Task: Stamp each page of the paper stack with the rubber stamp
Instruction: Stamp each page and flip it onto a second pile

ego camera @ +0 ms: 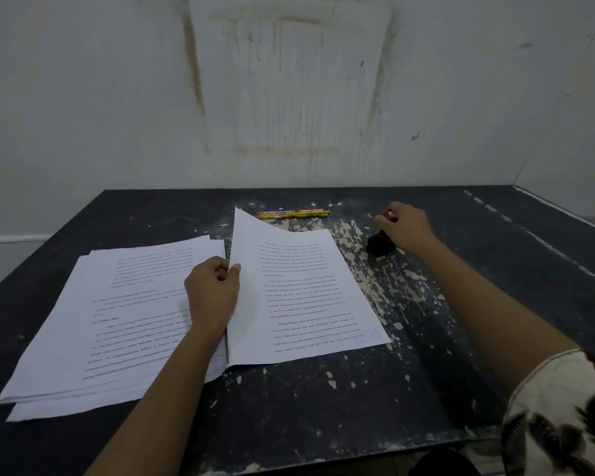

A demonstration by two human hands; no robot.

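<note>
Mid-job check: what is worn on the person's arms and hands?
Left hand and right hand are bare: no gloves, rings or watch visible. On the right arm, a short cream sleeve with a dark leafy print; no left sleeve in view.

Illumination is dim, cool and even, with only soft shadows. Wide-angle distortion bows the table (323, 400) edges toward the frame borders. Printed text on the pages (310, 297) is soft, mostly illegible.
</note>
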